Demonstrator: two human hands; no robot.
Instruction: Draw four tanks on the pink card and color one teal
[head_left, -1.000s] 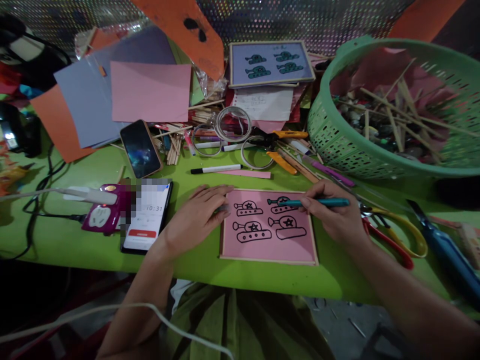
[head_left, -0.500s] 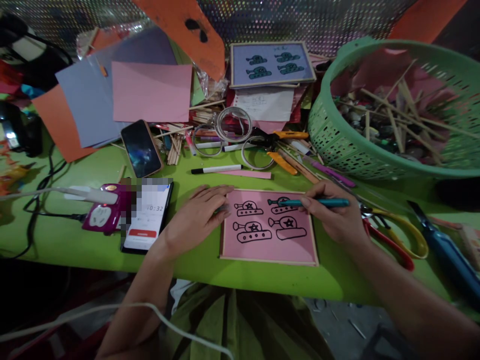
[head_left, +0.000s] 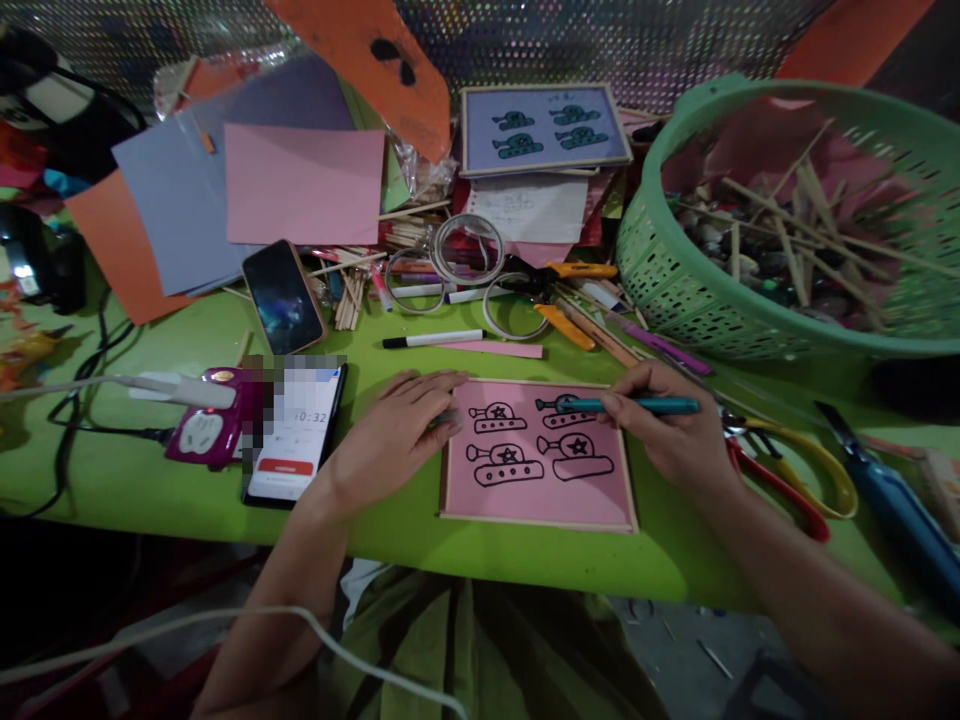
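Observation:
A pink card (head_left: pixel 536 500) edged with thin wooden sticks lies on the table, with black outline drawings of tanks bearing stars. My right hand (head_left: pixel 664 425) holds a teal marker (head_left: pixel 667 405) between thumb and fingers, its tip on the upper right tank, whose barrel shows teal colour. The left hand (head_left: pixel 401 430) lies at the card's left edge, fingers stretched out. A small dark thing shows by its thumb; I cannot make out what it is. Beyond the card are a capped white marker (head_left: pixel 435 339) and a pink paper strip (head_left: pixel 495 349).
Two phones (head_left: pixel 283 297) and a purple power socket (head_left: pixel 206 425) lie left. A green basket (head_left: pixel 697 290) with sticks stands back right. Pliers (head_left: pixel 780 470) and a blue cutter (head_left: pixel 892 510) lie right. Behind are a framed blue card (head_left: pixel 544 130), coloured sheets (head_left: pixel 304 185) and tape rolls (head_left: pixel 469 250).
The teal marker's tip has shifted very slightly on the upper right tank. My left hand and the card have stayed in place.

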